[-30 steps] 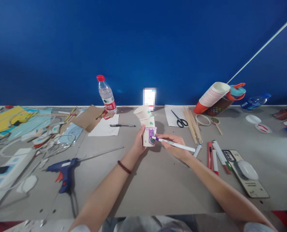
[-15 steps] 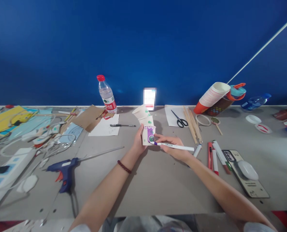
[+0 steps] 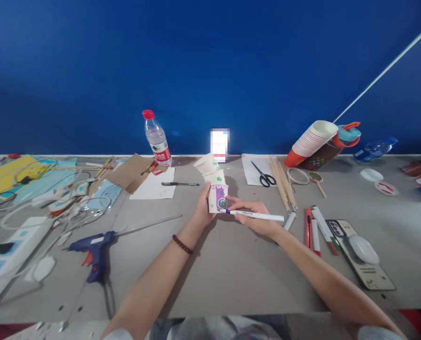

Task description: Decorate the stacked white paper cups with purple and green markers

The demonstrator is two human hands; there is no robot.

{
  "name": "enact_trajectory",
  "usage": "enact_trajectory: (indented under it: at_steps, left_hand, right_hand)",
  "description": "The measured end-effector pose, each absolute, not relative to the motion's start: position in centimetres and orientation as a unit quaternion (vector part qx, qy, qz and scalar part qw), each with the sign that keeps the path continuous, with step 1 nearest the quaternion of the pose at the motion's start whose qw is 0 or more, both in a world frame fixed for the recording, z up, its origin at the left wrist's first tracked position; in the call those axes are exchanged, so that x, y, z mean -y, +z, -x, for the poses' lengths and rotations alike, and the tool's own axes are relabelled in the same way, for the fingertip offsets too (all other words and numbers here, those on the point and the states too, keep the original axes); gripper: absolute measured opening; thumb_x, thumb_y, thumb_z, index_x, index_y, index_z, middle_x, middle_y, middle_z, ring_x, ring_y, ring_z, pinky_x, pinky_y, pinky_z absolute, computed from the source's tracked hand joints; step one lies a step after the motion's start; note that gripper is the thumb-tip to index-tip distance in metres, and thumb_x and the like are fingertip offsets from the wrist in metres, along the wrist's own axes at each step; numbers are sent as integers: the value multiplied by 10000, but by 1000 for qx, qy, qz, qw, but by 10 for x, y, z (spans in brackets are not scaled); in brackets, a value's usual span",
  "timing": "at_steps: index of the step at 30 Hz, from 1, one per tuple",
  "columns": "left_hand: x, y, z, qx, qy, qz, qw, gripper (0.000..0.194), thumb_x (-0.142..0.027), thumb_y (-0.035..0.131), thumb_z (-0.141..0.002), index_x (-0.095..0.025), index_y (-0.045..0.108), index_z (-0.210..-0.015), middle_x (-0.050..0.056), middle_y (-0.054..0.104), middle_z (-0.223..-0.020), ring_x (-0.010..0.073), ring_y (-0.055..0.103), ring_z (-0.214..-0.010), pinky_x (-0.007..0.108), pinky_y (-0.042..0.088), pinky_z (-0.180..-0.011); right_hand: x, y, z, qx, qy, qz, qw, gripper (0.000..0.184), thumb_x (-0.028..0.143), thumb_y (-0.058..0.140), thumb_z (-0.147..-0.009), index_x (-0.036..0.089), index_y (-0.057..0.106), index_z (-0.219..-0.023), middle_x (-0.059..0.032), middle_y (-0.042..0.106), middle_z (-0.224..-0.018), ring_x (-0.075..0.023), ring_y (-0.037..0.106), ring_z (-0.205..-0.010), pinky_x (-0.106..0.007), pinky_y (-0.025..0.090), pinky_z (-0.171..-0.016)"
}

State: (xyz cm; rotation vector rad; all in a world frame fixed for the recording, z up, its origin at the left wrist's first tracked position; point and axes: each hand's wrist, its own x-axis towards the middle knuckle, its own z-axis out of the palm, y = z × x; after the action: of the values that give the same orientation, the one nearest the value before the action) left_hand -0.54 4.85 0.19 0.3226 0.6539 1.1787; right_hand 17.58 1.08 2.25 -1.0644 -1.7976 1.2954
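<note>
Wrapped around the left side of a white paper cup (image 3: 213, 200) is my left hand (image 3: 204, 208). The cup bears a purple coloured band, purple scallops near one end and a dark round mark. Further paper cups (image 3: 214, 176) with green spots join its far end, bending to the left. My right hand (image 3: 251, 215) pinches a white marker (image 3: 263, 216) with a purple tip, which meets the cup's lower part beside the round mark. Some right fingertips are close to the cup's side; whether they touch it I cannot tell.
Left lie a blue glue gun (image 3: 97, 248), a power strip (image 3: 14, 255) and tangled cables. A water bottle (image 3: 157, 139) stands behind a black pen (image 3: 180, 184). Rightward are scissors (image 3: 266, 178), wooden sticks (image 3: 281, 184), stacked cups (image 3: 311, 141), several markers (image 3: 307, 229) and a phone (image 3: 369, 271).
The marker's tip has shifted slightly down and left along the cup's lower part, and my right hand has moved a little with it. My left hand and the cups look unmoved.
</note>
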Motion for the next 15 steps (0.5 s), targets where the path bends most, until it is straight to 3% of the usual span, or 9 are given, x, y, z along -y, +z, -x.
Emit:
enact_trajectory:
  at_steps: [5,15]
  left_hand:
    - [-48,3,5,-311,542,-137,769,416,-502,545,-881,-117,671,-975,89,697,-803,185,653,-662,299,519,-617]
    - [-48,5,5,-308,544,-138,768,415,-496,551,-876,-114,678,-976,99,705,-840,208,668,-710,316,535,-626]
  right_hand:
    - [-10,26,-175,692,510,390,332,193,242,665,-802,244,754,-973,-103,618,-1353,-292,470,-1364,-440,457,-1049]
    - [-11,24,-174,668,502,432,339,195,300,640,-826,240,743,-981,-100,634,-1335,-300,629,-1194,-414,541,-917]
